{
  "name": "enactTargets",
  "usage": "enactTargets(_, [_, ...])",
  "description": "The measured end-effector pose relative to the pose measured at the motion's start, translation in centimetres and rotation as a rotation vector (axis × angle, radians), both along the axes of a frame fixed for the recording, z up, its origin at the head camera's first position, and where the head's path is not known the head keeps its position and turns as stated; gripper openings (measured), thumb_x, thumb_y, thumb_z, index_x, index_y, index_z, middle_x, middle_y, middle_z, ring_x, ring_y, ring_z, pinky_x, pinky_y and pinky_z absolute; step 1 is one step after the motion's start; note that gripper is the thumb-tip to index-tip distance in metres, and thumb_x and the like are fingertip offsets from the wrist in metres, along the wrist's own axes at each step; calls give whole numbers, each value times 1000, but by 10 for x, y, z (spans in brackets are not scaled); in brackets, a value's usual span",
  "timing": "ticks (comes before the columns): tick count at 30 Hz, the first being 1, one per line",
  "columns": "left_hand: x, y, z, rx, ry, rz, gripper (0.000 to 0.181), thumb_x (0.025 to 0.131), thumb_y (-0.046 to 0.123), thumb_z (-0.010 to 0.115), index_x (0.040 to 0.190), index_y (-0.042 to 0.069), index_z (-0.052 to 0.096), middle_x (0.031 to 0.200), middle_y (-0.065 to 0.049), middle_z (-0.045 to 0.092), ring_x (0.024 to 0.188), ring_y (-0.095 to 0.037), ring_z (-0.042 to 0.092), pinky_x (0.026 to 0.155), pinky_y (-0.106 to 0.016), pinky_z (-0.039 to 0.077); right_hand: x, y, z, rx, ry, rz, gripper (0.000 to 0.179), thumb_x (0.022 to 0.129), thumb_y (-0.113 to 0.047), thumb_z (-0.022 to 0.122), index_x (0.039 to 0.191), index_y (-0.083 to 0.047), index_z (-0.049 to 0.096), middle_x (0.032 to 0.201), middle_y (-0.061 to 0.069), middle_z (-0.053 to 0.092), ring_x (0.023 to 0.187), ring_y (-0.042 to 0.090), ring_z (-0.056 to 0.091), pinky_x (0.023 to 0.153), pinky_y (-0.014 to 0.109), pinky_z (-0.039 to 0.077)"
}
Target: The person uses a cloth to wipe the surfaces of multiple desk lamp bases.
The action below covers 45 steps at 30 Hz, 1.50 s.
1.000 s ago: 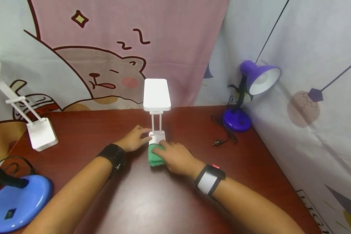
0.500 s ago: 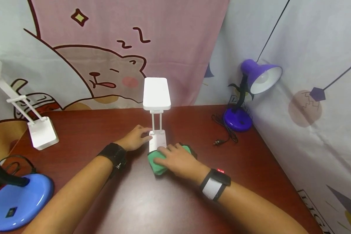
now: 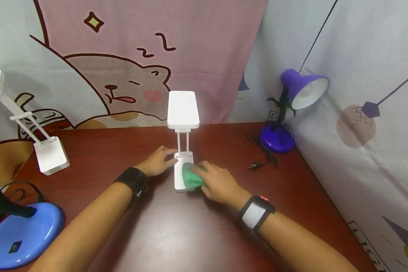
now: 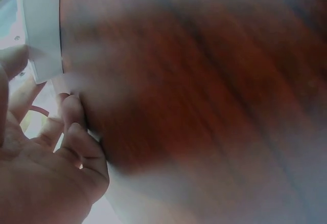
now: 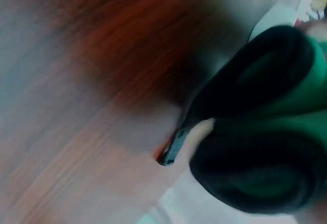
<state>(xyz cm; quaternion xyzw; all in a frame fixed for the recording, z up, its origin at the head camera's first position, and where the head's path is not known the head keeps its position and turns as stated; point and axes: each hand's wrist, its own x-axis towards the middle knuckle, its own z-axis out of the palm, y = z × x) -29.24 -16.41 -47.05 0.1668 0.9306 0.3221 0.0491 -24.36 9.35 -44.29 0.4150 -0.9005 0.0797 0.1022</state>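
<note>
A white desk lamp (image 3: 183, 110) stands upright mid-table, its flat rectangular head above two thin posts. My left hand (image 3: 158, 161) steadies its base from the left, thumb and fingertips at the rear edge. The left wrist view shows those fingertips at a corner of the white base (image 4: 43, 29), the other fingers bent beneath. My right hand (image 3: 221, 184) grips a folded green cloth (image 3: 192, 177) against the right side of the base. In the right wrist view the cloth (image 5: 260, 168) has thick black edging and a small dark tag (image 5: 173, 147); most of that hand is out of frame.
A purple lamp (image 3: 277, 138) with its cord and plug (image 3: 255, 165) stands at the back right. Another white lamp (image 3: 51, 155) is at the back left, and a blue lamp base (image 3: 27, 234) at the front left. Patterned curtains (image 3: 204, 56) border the brown table (image 3: 176, 234).
My right hand drew the cloth off the front end of the base toward me, then brought it back up onto the right side. The left hand and the lamp have stayed put.
</note>
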Motion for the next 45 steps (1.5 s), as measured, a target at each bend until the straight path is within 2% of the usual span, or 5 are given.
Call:
enactTargets(5, [2, 4, -4, -22, -41, 23, 61, 89, 41, 59, 140, 12, 43, 123, -18, 44, 106, -30, 48, 91, -53, 43, -29, -2, -2, -254, -172, -373, 70, 76, -19, 61, 141, -16, 37, 99, 7, 55, 68, 16, 53, 50, 32, 48])
enactTargets(13, [6, 7, -5, -17, -43, 44, 63, 88, 43, 61, 140, 13, 43, 124, -18, 44, 109, -31, 45, 94, -54, 41, -64, -23, -1, -372, -341, -528, 65, 80, -18, 61, 140, -10, 36, 101, 14, 58, 85, 25, 56, 68, 43, 53])
enactTargets(20, [4, 4, -7, -14, -30, 36, 63, 88, 44, 60, 140, 12, 43, 124, -19, 44, 111, -31, 45, 95, -54, 40, -61, -32, -1, -394, -476, -497, 61, 82, -18, 61, 137, -6, 36, 107, 16, 61, 79, 22, 58, 62, 34, 53])
enactTargets(26, [5, 3, -6, -13, -26, 45, 63, 89, 43, 60, 141, 13, 42, 124, -18, 45, 109, -31, 45, 93, -54, 41, -49, -26, 1, -232, -579, -491, 61, 82, -33, 62, 130, -2, 41, 100, 13, 62, 69, 19, 59, 52, 30, 50])
enactTargets(45, [4, 0, -2, -12, -1, 53, 63, 89, 45, 58, 141, 12, 42, 125, -19, 44, 111, -31, 45, 95, -54, 41, -34, -20, 10, -232, -508, -499, 59, 80, -48, 60, 124, -11, 48, 96, 7, 64, 66, 17, 57, 54, 34, 48])
